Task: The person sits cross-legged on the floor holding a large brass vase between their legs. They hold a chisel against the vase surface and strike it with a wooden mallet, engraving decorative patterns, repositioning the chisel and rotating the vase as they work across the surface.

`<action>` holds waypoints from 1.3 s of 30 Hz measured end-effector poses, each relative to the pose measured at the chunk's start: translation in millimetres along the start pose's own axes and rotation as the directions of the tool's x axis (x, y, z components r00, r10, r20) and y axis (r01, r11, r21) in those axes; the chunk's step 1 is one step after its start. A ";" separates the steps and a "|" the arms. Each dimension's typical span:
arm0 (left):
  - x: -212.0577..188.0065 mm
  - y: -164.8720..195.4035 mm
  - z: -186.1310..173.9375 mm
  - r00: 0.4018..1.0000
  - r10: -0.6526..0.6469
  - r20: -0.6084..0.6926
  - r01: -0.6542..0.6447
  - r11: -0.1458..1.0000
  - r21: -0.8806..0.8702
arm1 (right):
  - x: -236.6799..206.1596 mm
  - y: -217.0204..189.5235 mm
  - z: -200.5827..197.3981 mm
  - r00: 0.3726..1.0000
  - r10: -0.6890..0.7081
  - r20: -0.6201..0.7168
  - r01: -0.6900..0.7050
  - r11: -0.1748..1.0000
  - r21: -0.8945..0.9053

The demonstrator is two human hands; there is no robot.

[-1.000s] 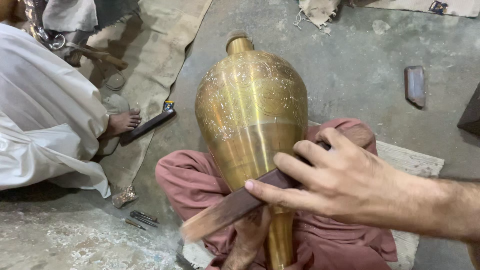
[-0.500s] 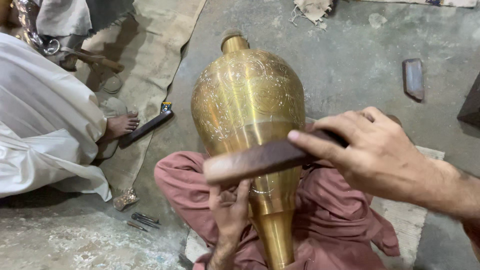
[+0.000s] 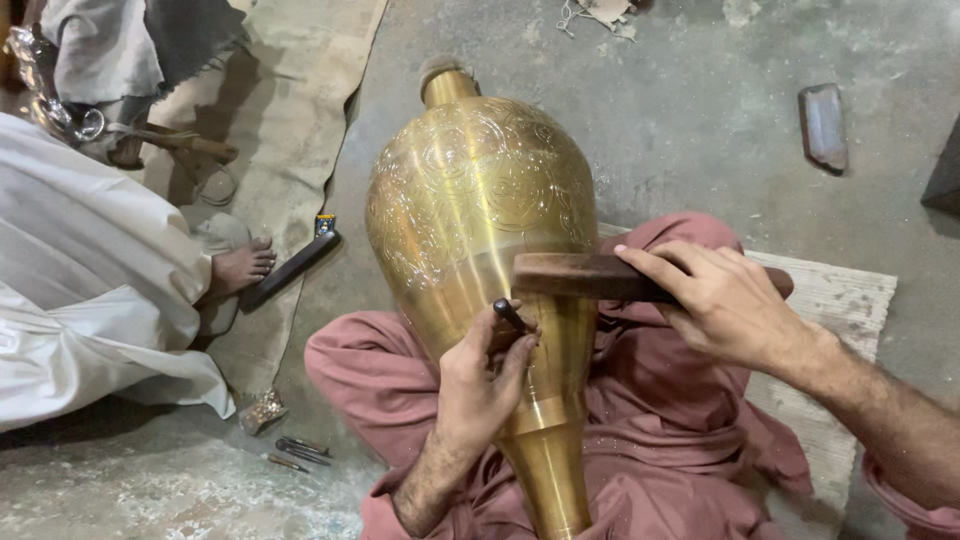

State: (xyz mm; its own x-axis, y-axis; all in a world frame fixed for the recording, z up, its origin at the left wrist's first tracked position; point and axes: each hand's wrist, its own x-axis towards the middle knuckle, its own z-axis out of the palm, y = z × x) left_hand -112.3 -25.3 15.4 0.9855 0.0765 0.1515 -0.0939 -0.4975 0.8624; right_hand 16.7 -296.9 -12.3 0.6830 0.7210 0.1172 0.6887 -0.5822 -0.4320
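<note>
A large brass vase (image 3: 480,220) lies tilted across the person's lap, its narrow foot toward the camera and its neck pointing away over the concrete floor (image 3: 690,130). The swollen body is polished gold and covered in fine engraved scrollwork on its upper part, with a plain band lower down.

The left hand (image 3: 478,385) is closed around a small dark chisel (image 3: 510,315), whose tip is set against the vase where the body narrows. The right hand (image 3: 725,300) is clamped on a flat wooden mallet (image 3: 585,275), which lies level just above the chisel's head (whether they touch cannot be told).

The legs under the vase are wrapped in reddish cloth (image 3: 650,420), resting on a pale mat (image 3: 840,300). To the left sits another person in white clothing (image 3: 90,280), a bare foot (image 3: 240,268) beside a dark tool (image 3: 295,265). Small metal punches (image 3: 300,452) lie near the floor's near-left edge; a dark block (image 3: 824,125) lies well apart at the far right.
</note>
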 end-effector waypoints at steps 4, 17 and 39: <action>-0.8 0.1 -3.2 1.000 0.016 0.001 -0.016 1.000 -0.008 | 12.7 7.1 -6.4 0.993 -0.122 0.008 0.119 0.956 -0.266; -5.9 -11.2 -4.7 0.997 0.069 0.036 -0.070 0.997 0.040 | 35.9 -18.7 -69.7 0.939 -0.329 -0.099 0.299 0.923 -0.241; -0.6 -3.1 -5.6 0.998 0.048 0.030 -0.049 0.998 0.030 | 35.5 -8.6 -57.5 0.948 -0.302 -0.099 0.286 0.947 -0.142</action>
State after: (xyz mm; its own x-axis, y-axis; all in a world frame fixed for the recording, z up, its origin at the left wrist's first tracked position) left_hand -113.3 -18.9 15.4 0.9836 0.0260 0.1782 -0.1382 -0.5259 0.8392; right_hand 49.0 -287.9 47.0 0.4641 0.8220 0.3300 0.8828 -0.3986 -0.2487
